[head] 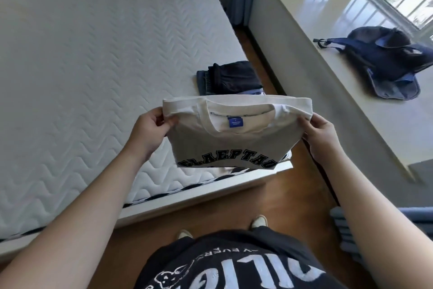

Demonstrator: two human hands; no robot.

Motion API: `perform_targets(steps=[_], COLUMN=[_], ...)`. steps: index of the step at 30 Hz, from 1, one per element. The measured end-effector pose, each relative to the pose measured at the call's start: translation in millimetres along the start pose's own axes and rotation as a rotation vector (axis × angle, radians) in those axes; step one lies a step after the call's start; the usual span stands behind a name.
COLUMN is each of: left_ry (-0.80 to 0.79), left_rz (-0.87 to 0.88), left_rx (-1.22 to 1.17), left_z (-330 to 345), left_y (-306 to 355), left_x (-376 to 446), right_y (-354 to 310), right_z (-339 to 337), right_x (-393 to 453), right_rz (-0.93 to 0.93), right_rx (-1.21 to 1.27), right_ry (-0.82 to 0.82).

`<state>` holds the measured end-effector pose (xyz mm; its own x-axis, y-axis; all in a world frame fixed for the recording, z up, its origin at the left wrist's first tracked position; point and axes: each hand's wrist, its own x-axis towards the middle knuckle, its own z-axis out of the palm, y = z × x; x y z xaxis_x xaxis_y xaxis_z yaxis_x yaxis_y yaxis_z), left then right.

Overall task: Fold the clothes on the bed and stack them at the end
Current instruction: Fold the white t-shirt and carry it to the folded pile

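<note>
Holding a folded shirt (234,138) up over the bed (93,66) corner, I have both hands on it. Going big to small: one bed, bare quilted mattress, no loose clothes visible on it. One stack (230,79) of folded dark clothes sits near the bed's right edge, toward the foot; I make out at least two or three layers, exact count unclear. One shirt, cream with black lettering and a blue neck tag, folded to a rectangle, hanging in the air with the collar edge up.

Left hand (150,128) pinches the shirt's upper left corner, thumb on the near face. Right hand (322,132) pinches the upper right corner the same way. Two hands, both gripping.

Key relation: the stack lies just beyond the shirt, straight ahead and a bit left of center. The shirt's long axis runs left-right, roughly square to my reach. Neither hand is clearly nearer the stack. My guess for the next move: carry the shirt forward and lay it flat on top.

Off-task: one dark blue bag (386,63) on the sill (351,77).
</note>
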<state>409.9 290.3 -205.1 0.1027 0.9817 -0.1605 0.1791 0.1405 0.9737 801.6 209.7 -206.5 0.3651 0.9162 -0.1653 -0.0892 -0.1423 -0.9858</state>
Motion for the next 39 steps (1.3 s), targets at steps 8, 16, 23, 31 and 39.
perform_targets(steps=[8,16,23,31,39], left_ry=[0.007,0.074,0.109,0.134,0.168], left_rz=[-0.105,-0.208,-0.264,-0.358,-0.4], left_rx=[-0.014,-0.076,-0.09,-0.06,-0.044], left_z=[103,166,182,176,179], left_y=[-3,-33,-67,-107,-120], left_x=[9,6,28,67,116], right_y=[23,50,85,119,139], right_z=[-104,-161,-160,-133,-107], right_x=[56,109,147,195,250], right_rz=[0.08,0.149,0.234,0.283,0.297], right_rx=[-0.088,-0.197,-0.223,-0.246,-0.27], right_ry=[-0.064,-0.137,-0.178,-0.186,-0.19])
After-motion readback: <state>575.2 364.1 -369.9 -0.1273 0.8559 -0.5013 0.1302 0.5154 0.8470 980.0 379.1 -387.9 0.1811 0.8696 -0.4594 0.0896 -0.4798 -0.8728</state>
